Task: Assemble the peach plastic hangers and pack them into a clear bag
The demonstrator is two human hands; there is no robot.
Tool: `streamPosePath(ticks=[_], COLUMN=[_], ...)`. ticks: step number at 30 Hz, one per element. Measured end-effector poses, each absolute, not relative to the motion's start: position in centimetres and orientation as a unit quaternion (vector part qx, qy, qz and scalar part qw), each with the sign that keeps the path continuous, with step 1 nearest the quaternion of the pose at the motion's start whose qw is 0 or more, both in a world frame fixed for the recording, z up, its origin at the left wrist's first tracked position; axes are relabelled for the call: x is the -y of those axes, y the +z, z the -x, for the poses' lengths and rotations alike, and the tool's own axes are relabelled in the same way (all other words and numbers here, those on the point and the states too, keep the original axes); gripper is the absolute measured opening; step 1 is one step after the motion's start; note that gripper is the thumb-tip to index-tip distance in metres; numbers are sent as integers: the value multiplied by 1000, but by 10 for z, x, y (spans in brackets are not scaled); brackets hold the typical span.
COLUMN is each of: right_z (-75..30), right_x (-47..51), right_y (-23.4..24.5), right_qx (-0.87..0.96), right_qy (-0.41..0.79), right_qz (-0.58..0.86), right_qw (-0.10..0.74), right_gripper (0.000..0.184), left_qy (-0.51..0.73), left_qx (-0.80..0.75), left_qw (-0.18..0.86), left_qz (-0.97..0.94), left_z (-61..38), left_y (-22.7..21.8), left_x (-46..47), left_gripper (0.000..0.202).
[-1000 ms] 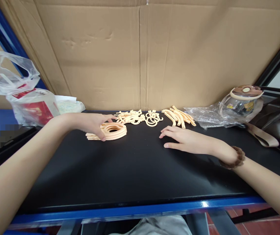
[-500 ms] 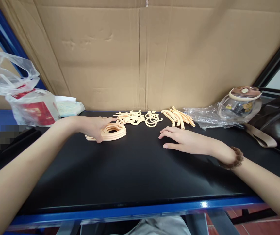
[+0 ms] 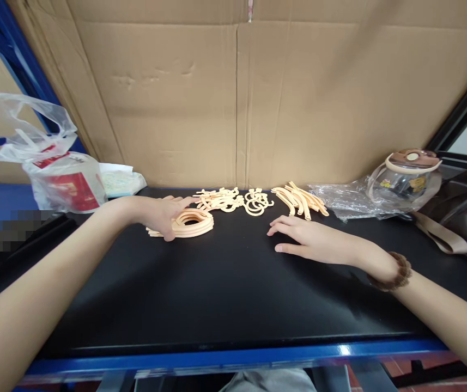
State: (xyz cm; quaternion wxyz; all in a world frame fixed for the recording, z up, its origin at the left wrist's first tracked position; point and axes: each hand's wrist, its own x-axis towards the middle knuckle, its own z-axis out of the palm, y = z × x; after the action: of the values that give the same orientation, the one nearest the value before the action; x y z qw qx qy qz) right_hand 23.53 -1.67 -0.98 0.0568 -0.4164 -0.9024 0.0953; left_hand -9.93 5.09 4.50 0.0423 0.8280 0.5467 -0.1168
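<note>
My left hand lies over the left part of a stack of curved peach plastic pieces. Its thumb presses the near side and its fingers reach across the top and far side, hiding part of the stack. My right hand hovers at or just above the black tabletop with fingers apart and nothing in it. Just beyond it lies a pile of long, slightly bent peach strips. Thin peach hook-shaped pieces lie between the hands at the back, with more thin pieces beside the stack.
A cardboard wall closes off the back. At left stand a plastic bag with a red-and-white roll-shaped pack and a tissue pack. Clear plastic wrap, a transparent jug and a dark bag are at right. The tabletop's blue edge runs nearest me.
The view has shifted slightly, so everything sits a little lower and further right. Both hands keep nearly the same places relative to the pieces.
</note>
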Motion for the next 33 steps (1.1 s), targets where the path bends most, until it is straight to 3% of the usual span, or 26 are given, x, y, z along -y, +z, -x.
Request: streamPosePath(ticks=[3, 8, 12, 18, 33], right_z=[-235, -226, -210, -195, -192], right_x=[14, -12, -41, -60, -55], right_y=[-11, -13, -14, -18, -16], right_qx=[903, 889, 878, 882, 884], right_qy=[89, -1, -124, -155, -214], right_qz=[415, 443, 454, 439, 411], right_qw=[63, 116, 85, 77, 57], right_gripper=[39, 29, 25, 22, 31], left_qy=[-111, 60, 16, 7, 143], left_qx=[-544, -540, -554, -575, -587], left_qw=[106, 80, 22, 22, 50], left_qz=[-825, -836, -832, -818, -795], left_z=[104, 87, 54, 30, 27], left_y=[51, 46, 35, 26, 45], left_x=[-56, -82, -100, -113, -90], left_gripper=[116, 72, 50, 27, 30])
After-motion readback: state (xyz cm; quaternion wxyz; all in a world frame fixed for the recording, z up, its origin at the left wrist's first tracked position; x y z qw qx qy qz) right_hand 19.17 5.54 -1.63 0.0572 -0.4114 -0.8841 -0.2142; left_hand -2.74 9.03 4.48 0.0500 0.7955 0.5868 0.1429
